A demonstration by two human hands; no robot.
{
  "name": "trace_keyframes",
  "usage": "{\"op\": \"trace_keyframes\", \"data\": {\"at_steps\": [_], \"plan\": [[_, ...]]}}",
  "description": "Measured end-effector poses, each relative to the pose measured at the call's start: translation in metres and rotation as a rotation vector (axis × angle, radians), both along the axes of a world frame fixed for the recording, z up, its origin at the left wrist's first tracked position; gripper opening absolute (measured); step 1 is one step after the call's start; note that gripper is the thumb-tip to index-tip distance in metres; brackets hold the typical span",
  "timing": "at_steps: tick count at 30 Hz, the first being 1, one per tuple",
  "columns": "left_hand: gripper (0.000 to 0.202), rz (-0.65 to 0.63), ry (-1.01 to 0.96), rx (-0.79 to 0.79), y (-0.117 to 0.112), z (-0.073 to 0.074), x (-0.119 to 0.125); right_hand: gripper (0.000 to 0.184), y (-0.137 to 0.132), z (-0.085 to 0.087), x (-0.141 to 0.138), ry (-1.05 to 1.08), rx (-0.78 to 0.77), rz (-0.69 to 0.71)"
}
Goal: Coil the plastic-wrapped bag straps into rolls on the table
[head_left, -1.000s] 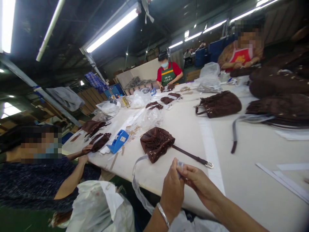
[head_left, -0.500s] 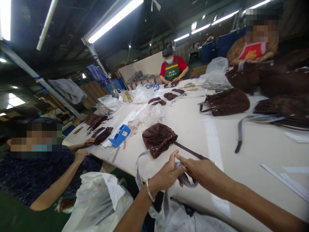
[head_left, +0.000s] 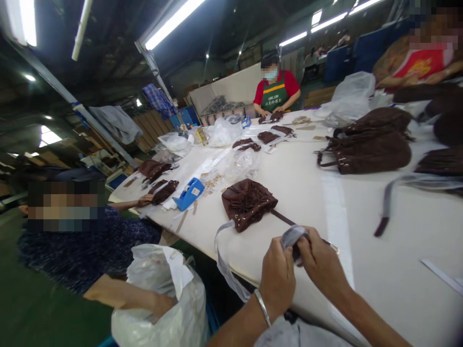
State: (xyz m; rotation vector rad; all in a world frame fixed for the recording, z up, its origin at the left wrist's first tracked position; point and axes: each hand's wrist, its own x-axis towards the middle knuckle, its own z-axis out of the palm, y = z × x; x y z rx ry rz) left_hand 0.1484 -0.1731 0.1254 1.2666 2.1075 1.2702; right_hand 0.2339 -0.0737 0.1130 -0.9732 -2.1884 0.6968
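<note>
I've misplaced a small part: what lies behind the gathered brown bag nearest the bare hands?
Behind the gathered brown bag, crumpled clear plastic lies on the pale tabletop, with small tan pieces to its left. What the bag's bulk covers cannot be seen.

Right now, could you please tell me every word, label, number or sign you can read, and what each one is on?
"O?LUN": green apron across the table; second letter unclear.
Characters beneath it: too blurred to read.
Yellow markings on the red apron: too blurred to read.
White label on the blue tape dispenser: too small to read.
</note>
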Motion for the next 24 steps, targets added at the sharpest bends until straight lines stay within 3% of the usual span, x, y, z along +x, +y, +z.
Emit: {"op": "trace_keyframes", "data": {"at_steps": [4,6,8,12,14,18,20,22,24], "plan": [[0.027,-0.24,0.224,-0.134,-0.003,0.0,-0.019,0.049,0.027,-0.002,0.019,-0.127,0.374,0.35],[0.024,-0.276,0.248,-0.134,-0.004,0.002,-0.017,0.05,0.034,-0.01,0.022,-0.136,0.411,0.46],[0.026,-0.176,0.214,-0.103,-0.005,0.002,-0.009,0.042,0.029,-0.021,0.018,-0.093,0.284,0.397],[0.025,0.021,0.147,-0.048,-0.009,-0.004,0.004,0.029,0.001,-0.04,0.007,0.106,-0.087,0.075],[0.025,-0.027,0.203,-0.093,-0.009,-0.004,0.0,0.031,-0.007,-0.044,0.009,0.124,-0.087,0.089],[0.025,-0.376,0.46,-0.25,-0.004,0.009,-0.019,0.049,0.003,-0.036,0.025,-0.025,0.269,0.309],[0.03,-0.434,0.458,-0.215,-0.002,0.016,-0.02,0.047,0.008,-0.029,0.03,-0.049,0.323,0.324],[0.034,-0.339,0.332,-0.117,-0.004,0.015,-0.014,0.038,0.006,-0.024,0.027,-0.012,0.177,0.241],[0.033,-0.194,0.184,-0.037,-0.008,0.007,-0.005,0.034,-0.003,-0.023,0.018,0.078,-0.091,0.096]]}}
